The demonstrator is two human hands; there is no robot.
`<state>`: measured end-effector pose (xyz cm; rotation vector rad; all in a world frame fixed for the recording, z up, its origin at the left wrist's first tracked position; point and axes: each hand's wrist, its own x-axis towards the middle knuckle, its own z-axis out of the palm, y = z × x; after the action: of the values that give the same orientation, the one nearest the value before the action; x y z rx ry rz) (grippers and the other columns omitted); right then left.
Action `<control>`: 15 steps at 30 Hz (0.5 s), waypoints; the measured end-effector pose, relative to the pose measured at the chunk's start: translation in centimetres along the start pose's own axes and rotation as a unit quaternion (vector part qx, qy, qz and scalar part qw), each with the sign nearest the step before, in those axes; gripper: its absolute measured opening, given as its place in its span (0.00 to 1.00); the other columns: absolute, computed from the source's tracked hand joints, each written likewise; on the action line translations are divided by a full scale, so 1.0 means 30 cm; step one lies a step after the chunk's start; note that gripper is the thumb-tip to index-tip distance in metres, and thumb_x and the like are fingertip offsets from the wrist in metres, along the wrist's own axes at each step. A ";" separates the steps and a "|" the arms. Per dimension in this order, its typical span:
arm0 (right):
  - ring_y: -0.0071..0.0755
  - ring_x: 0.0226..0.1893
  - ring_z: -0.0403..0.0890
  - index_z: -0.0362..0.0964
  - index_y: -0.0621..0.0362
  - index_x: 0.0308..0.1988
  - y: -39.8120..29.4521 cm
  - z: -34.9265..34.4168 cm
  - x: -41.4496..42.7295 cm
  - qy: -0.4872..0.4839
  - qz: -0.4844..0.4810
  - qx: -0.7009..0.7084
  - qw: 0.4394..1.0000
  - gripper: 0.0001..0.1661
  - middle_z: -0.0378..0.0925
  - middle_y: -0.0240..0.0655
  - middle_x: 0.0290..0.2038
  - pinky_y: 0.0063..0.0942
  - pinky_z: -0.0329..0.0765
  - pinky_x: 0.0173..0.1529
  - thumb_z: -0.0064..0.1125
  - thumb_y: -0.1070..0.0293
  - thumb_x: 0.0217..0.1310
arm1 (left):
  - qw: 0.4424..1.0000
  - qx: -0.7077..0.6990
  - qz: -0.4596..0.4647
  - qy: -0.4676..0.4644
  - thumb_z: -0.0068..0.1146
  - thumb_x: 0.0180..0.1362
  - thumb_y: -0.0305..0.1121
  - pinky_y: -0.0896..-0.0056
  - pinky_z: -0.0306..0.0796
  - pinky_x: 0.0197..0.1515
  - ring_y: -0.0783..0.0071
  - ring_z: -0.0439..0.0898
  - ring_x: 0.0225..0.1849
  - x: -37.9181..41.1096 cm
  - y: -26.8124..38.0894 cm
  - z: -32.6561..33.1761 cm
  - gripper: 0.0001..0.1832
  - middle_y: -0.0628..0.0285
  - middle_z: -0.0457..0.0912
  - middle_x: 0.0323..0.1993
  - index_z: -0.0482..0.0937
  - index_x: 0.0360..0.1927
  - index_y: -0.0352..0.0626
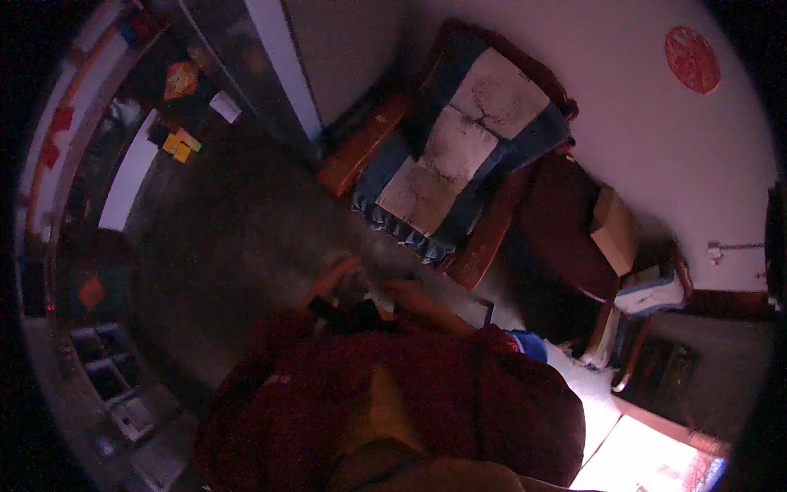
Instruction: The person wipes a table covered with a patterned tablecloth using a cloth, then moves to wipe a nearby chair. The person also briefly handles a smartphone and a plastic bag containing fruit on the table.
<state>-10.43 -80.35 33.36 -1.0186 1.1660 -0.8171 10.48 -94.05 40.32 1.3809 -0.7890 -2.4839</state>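
The room is dim and my hands are blurred near the middle of the picture. My left hand [335, 278] is raised in front of my chest, beside a pale, see-through object [353, 280] that I cannot make out. Opposite it, my right hand [403, 290] reaches in from the right, its fingers towards the same object. Just below both hands lies a black strap-like thing [350, 315] against my dark red top. Whether either hand grips anything cannot be told.
A wooden armchair [486, 252] with a blue and beige cover stands ahead to the right. Past it is a dark round table [559, 227] bearing an open cardboard box [615, 237]. Bright light falls on the floor at lower right. Framed panels [107, 363] stand at left.
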 end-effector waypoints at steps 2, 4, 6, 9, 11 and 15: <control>0.46 0.46 0.82 0.75 0.51 0.53 -0.080 -0.037 -0.039 0.049 0.074 -0.050 0.995 0.18 0.81 0.46 0.47 0.38 0.77 0.50 0.49 0.59 0.69 | 0.989 0.128 -0.075 -0.004 0.56 0.64 0.44 0.63 0.75 0.29 0.68 0.78 0.25 0.089 0.070 0.038 0.15 0.59 0.81 0.27 0.80 0.42 0.42; 0.50 0.46 0.81 0.75 0.51 0.52 -0.067 -0.082 -0.048 0.119 0.127 -0.287 0.942 0.18 0.80 0.46 0.47 0.41 0.76 0.51 0.47 0.58 0.69 | 0.958 0.277 -0.075 0.011 0.56 0.64 0.41 0.64 0.75 0.30 0.68 0.79 0.28 0.172 0.128 0.104 0.14 0.60 0.81 0.29 0.81 0.42 0.41; 0.53 0.46 0.81 0.75 0.51 0.52 -0.048 -0.127 -0.038 0.145 0.083 -0.288 0.943 0.19 0.80 0.47 0.46 0.43 0.76 0.51 0.46 0.56 0.70 | 0.952 0.302 -0.040 -0.035 0.56 0.64 0.41 0.65 0.75 0.33 0.69 0.80 0.32 0.248 0.136 0.143 0.14 0.60 0.81 0.32 0.81 0.41 0.39; 0.54 0.46 0.81 0.75 0.52 0.52 0.008 -0.247 0.046 0.136 0.035 -0.300 0.944 0.19 0.80 0.48 0.45 0.44 0.76 0.50 0.47 0.55 0.69 | 0.962 0.219 0.022 -0.161 0.56 0.64 0.41 0.67 0.75 0.38 0.72 0.79 0.39 0.451 0.009 0.113 0.15 0.61 0.80 0.38 0.80 0.43 0.39; 0.54 0.47 0.80 0.75 0.53 0.52 -0.019 -0.378 0.144 0.119 0.006 -0.308 0.944 0.20 0.80 0.48 0.46 0.44 0.76 0.51 0.48 0.55 0.68 | 0.936 0.279 0.094 -0.191 0.56 0.64 0.40 0.67 0.74 0.39 0.73 0.78 0.43 0.645 -0.023 0.052 0.15 0.60 0.79 0.42 0.80 0.45 0.39; 0.50 0.50 0.79 0.75 0.54 0.52 -0.142 -0.757 0.339 0.087 -0.002 -0.300 0.950 0.20 0.78 0.47 0.51 0.43 0.75 0.54 0.52 0.56 0.67 | 0.958 0.202 0.134 -0.156 0.53 0.66 0.38 0.65 0.73 0.46 0.68 0.77 0.47 0.754 0.077 0.032 0.17 0.55 0.77 0.47 0.75 0.52 0.38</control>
<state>-30.37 -95.80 32.17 -1.4646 1.6180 -0.5669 -2.90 -104.90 25.44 0.9005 -1.5100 -2.4366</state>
